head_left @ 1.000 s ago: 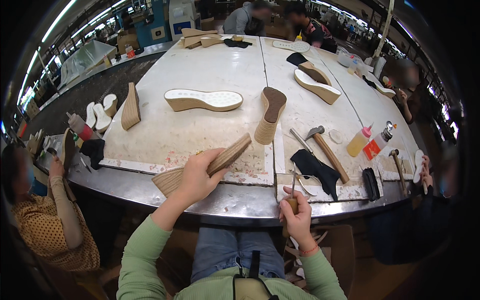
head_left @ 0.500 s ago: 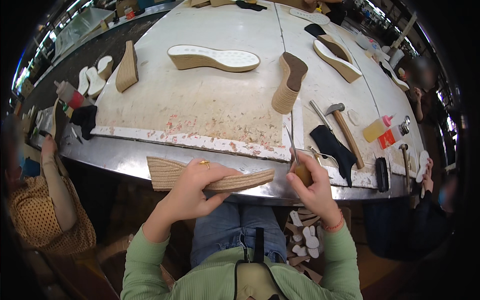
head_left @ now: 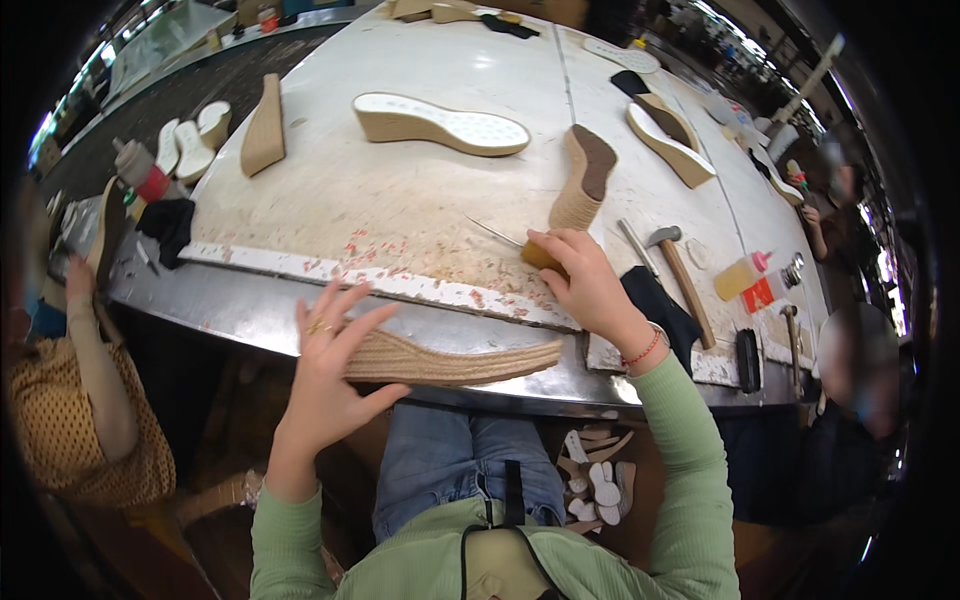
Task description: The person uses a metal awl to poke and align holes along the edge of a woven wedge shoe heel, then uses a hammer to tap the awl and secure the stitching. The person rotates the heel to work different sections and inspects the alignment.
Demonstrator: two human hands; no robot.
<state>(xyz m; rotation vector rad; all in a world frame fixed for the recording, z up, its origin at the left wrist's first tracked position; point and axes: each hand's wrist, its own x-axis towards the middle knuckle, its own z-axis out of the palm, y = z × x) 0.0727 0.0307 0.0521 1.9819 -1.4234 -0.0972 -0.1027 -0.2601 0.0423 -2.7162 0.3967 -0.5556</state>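
Note:
My left hand (head_left: pixel 322 372) grips a jute-wrapped wedge sole (head_left: pixel 455 360) by its thick end, just below the table's metal front edge (head_left: pixel 250 310) and over my lap. My right hand (head_left: pixel 580 280) rests on the worn tabletop, shut on a knife with a wooden handle (head_left: pixel 540 256); its thin blade (head_left: pixel 492 233) points left across the table. Another jute wedge sole (head_left: pixel 582 180) stands on its side just beyond that hand.
A white-topped wedge sole (head_left: pixel 440 122) lies further back, another sole (head_left: pixel 263 128) at the left. A hammer (head_left: pixel 675 262), dark cloth (head_left: pixel 655 305) and glue bottle (head_left: pixel 740 276) lie right of my hand. People sit at the left (head_left: pixel 70 400) and right (head_left: pixel 850 360).
My right hand moved from the table's front edge up onto the tabletop with the knife. My left hand kept the wedge sole low over my lap. The head tilted further down.

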